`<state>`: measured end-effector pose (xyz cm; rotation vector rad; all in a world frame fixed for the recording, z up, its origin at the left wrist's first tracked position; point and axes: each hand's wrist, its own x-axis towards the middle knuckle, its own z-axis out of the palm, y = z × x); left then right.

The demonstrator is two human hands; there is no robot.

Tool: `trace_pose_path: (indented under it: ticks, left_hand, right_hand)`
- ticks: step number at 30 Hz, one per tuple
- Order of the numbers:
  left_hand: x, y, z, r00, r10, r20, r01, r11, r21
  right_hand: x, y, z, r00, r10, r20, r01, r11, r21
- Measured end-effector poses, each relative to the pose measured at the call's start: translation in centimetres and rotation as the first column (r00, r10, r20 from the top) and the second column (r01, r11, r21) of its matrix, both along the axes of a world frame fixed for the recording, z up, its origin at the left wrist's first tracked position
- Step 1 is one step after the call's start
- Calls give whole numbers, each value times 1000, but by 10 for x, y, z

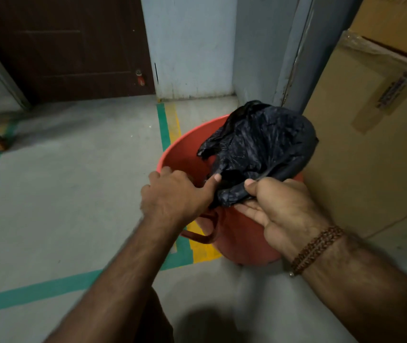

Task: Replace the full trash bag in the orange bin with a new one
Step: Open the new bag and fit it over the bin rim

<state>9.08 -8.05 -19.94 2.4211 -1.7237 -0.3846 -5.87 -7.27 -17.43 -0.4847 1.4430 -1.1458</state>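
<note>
The orange bin (237,233) stands on the floor in a corner, its handle facing me. A crumpled black trash bag (261,142) hangs over the bin's mouth, partly spread toward the far right rim. My right hand (284,211) pinches the bag's near edge between thumb and fingers. My left hand (175,194) rests over the bin's near left rim, its thumb touching the bag's edge. The inside of the bin is mostly hidden by the bag and my hands.
A large cardboard box (380,134) stands tight against the bin's right side. Behind it are a grey door frame (303,53) and a pale wall. A dark brown door (68,45) is at back left. Green and yellow tape lines (165,125) mark the concrete floor.
</note>
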Motion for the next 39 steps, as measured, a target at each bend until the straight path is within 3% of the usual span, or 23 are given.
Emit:
trace_pose_path:
  ticks: [3, 7, 11, 14, 16, 20, 22, 23, 26, 32, 36, 39]
  left_hand:
    - [5, -5, 3, 995, 51, -82, -38, 986, 162]
    - [16, -3, 9, 970, 70, -232, -43, 992, 118]
    - [21, 0, 3, 787, 149, -599, -240, 968, -75]
    - [23, 3, 4, 662, 156, -733, -354, 928, -121]
    - [29, 1, 4, 491, 160, -856, -446, 890, -90]
    - [30, 1, 8, -32, 193, -981, -431, 883, 187]
    - [31, 0, 10, -199, 209, -957, -432, 858, 277]
    - [33, 0, 10, -240, 207, -948, -446, 845, 297]
    - [39, -4, 5, -300, 212, -930, -455, 825, 335]
    - [44, -9, -10, -277, 218, -936, -548, 764, 341]
    - [50, -10, -14, -352, 258, -900, -515, 749, 416]
    - [57, -12, -16, -497, 236, -835, -468, 738, 486]
  right_hand:
    - [2, 3, -1, 1000, 6, 21, -6, 1000, -3]
    - [4, 6, -3, 1000, 20, 14, -20, 1000, -10]
    - [0, 2, -2, 999, 16, 33, -15, 1000, -22]
    - [-7, -2, 2, 998, 22, 59, -20, 999, -27]
    - [-10, -5, 3, 997, 24, 76, -21, 999, -29]
    - [-17, -7, 3, 996, 25, 82, -23, 999, -30]
    - [-20, -8, 1, 997, 41, 71, -39, 999, -26]
    - [-21, -8, 0, 997, 49, 65, -48, 999, -22]
    - [-25, -8, 0, 996, 69, 53, -69, 998, -8]
    - [-30, -11, 5, 996, 71, 49, -73, 997, 33]
    - [-32, -11, 8, 994, 95, 52, -97, 994, 53]
    - [-34, -12, 11, 994, 97, 48, -100, 993, 56]
